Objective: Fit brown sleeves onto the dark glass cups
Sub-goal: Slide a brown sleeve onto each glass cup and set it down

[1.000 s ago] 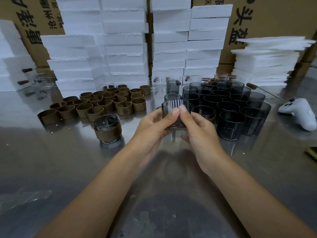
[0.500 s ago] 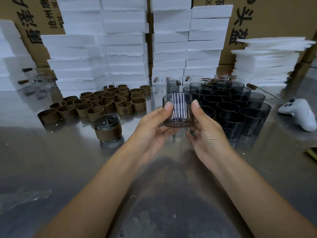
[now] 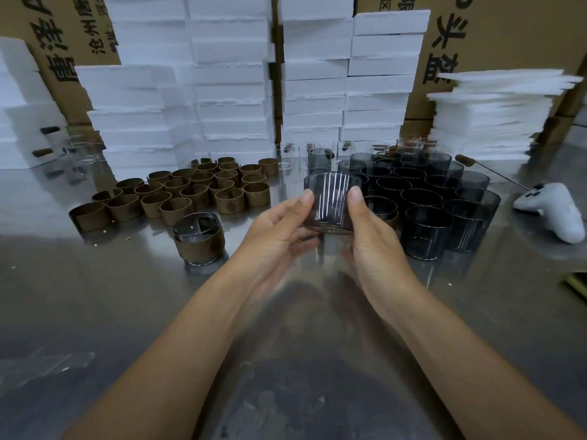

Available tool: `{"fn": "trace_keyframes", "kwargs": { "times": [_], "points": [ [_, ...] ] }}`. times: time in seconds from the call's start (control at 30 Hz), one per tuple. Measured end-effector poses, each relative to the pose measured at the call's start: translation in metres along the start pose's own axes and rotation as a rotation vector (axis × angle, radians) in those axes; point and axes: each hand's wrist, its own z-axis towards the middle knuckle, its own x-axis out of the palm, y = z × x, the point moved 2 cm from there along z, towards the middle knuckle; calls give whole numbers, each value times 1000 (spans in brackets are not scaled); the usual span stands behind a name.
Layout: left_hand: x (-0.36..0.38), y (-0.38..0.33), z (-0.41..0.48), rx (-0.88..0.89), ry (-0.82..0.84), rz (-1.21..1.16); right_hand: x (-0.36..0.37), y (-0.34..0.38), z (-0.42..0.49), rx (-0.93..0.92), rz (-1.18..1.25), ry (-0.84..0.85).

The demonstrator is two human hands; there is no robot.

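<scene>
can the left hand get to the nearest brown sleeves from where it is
Probably yes: the brown sleeves lie just left of the left hand with only bare table between. It must first leave the dark cup to the right hand.

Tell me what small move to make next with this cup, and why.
Probably keep the dark glass cup in the right hand and send the left hand to the nearest brown sleeve; both hands hold the cup bare above the table, and loose sleeves stand to its left.
</scene>
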Motion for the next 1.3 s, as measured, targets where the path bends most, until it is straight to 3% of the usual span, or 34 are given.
{"fn": "trace_keyframes", "kwargs": {
  "times": [0.37,0.93,1.17,1.3],
  "points": [
    [4,1,-4,20,-22,134,-3,-1,-1,-144,-36,-51],
    [1,-1,-4,8,28,18,-10,2,4,103,206,-29],
    [1,1,-3,-23,55,38,-4,-3,2,106,-32,-41],
    [0,0,-3,7,-27,97,-3,-1,1,46,-93,-56]
  ]
}}
